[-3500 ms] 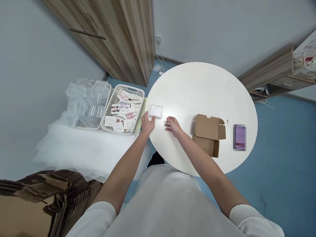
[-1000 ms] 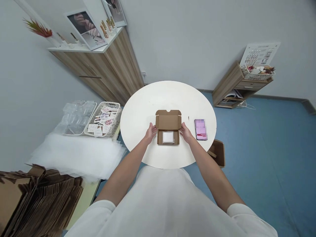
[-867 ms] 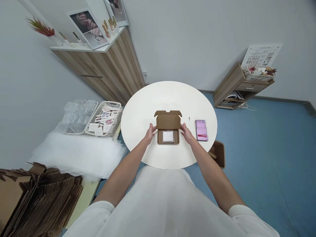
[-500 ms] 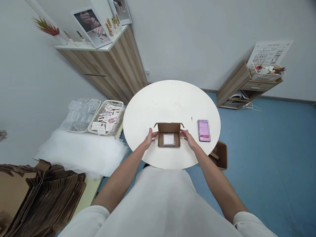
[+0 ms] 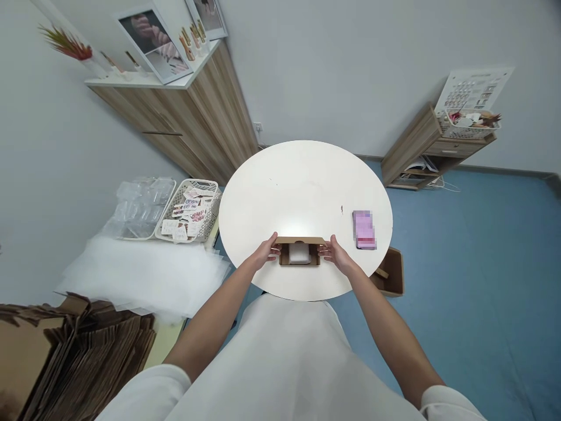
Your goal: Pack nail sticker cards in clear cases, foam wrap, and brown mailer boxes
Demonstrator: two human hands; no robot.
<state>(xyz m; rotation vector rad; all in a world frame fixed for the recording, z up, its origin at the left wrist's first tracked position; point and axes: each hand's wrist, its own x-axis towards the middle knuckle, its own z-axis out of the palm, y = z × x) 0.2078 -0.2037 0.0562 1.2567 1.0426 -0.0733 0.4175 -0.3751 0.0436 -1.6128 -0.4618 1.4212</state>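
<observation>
1. Before you, at the near side of the smooth, white oval table [image 5: 302,181], sits a rectangular brown cardboard box [image 5: 300,265], its stiff lid [image 5: 289,240] seen almost edge-on along the far side.
2. A flat, whitish, soft-edged packet [image 5: 300,253] lies inside it.
3. Your left hand [image 5: 265,251] is at the box's left end, thumb raised to the lid's corner, fingers loosely curled, partly open.
4. Your right hand [image 5: 334,252] mirrors it at the right end; you cannot tell whether either pinches the cardboard.
</observation>
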